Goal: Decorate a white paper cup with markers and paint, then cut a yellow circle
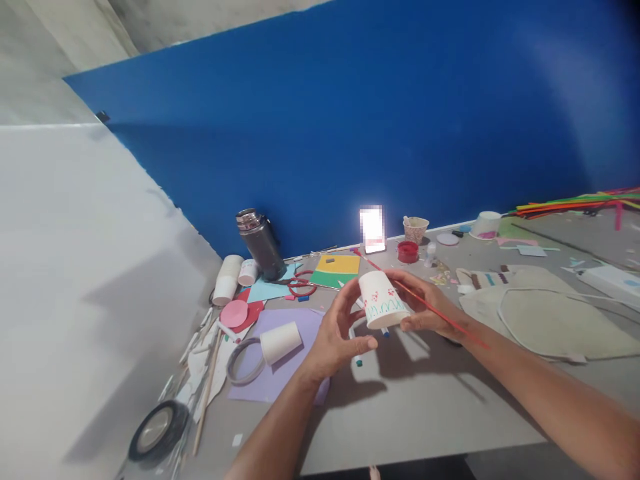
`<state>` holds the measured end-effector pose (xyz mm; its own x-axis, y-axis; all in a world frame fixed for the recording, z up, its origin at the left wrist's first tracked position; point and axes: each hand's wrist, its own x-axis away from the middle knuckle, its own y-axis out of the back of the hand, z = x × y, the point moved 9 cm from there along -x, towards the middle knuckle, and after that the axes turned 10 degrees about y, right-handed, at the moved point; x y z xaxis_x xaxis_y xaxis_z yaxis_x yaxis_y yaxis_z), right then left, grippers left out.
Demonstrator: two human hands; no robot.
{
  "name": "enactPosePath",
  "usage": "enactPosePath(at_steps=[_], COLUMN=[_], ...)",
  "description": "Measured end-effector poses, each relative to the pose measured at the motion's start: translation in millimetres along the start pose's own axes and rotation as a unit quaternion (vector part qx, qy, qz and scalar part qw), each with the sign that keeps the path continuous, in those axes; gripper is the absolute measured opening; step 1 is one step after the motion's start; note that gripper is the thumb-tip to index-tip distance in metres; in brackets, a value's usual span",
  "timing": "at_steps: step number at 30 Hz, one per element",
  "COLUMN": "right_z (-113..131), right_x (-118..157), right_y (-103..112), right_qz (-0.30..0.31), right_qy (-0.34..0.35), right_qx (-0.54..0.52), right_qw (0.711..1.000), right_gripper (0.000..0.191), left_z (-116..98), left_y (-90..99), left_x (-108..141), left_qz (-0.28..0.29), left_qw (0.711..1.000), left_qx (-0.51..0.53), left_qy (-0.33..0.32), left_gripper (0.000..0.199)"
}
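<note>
A white paper cup (383,300), upside down and slightly tilted, is held above the table; red dots and green strokes decorate its side. My right hand (425,303) grips the cup's right side, thumb near its lower rim. A thin red stick (435,308) runs across the same hand toward the wrist. My left hand (343,330) is curved around the cup's left side, with fingertips at its edge and the thumb held apart from it. Markers (358,359) lie on the table beneath, partly hidden by the hands.
A white cup (281,343) and grey tape roll (245,362) rest on purple paper (313,327) at left. Behind are a dark thermos (261,247), red scissors (303,285) and a bright phone (373,229). A cloth bag (560,320) lies right; black tape (157,432) sits front left.
</note>
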<state>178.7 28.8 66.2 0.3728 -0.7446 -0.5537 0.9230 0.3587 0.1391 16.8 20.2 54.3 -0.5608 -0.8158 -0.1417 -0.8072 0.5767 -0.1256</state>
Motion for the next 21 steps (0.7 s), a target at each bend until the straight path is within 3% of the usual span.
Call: enactPosePath(at_steps=[3,6,9,12,16,21], right_z=[-6,-8,-2,8,14,8], right_x=[1,4,6,7,8,7], right_y=[-8,-8,-5,-5,-7,-4], right_qz=[0.008,0.015,0.025,0.045,0.066,0.037], right_qy=[-0.019,-0.010,0.012,0.029,0.037,0.010], right_qx=[-0.022,0.035,0.143,0.224,0.244,0.106], right_qw=[1.000,0.999,0.989,0.973,0.967,0.994], right_gripper=[0.100,0.099,0.095,0.092,0.087,0.092], left_z=[-1,-4,-12,-19,-19,-8], left_y=[-2.8,3.0,13.3,14.8,9.7,4.5], left_x=[-2,-2,3,7,10,6], left_qz=[0.005,-0.023,-0.084,-0.121,-0.104,-0.042], left_qw=[0.999,0.999,0.993,0.968,0.960,0.991], left_qx=[0.037,0.035,-0.072,-0.216,-0.251,-0.118], left_qy=[0.011,0.004,-0.029,-0.051,-0.060,-0.038], left_gripper=[0.094,0.085,0.078,0.079,0.083,0.100])
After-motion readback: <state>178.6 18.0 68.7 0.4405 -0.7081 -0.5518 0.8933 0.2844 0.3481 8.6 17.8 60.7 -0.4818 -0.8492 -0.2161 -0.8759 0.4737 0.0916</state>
